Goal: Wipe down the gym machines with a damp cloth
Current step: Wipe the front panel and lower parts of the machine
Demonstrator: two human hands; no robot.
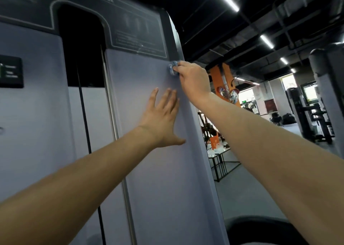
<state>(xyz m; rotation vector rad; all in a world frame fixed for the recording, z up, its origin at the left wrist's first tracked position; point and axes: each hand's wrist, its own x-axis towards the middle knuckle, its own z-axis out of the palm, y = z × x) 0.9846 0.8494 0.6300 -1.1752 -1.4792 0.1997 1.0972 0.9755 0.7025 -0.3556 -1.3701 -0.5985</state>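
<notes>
- Now, the right hand (193, 79) curls its fingers round a bunched blue cloth (172, 68), pressing it to the upper right edge of the machine's grey panel (149, 170), just below the dark instruction placard (137, 34).
- The left hand (163, 118) lies flat lower on the panel, fingers straight and spread, bracing.
- Better, I judge, to open the wad for broader contact.
- Then long overlapping downward strokes, edge included.

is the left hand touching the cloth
Apart. The head view shows the left hand flat on the panel, with bare panel between its fingertips and the cloth bunched in the right hand.
</notes>
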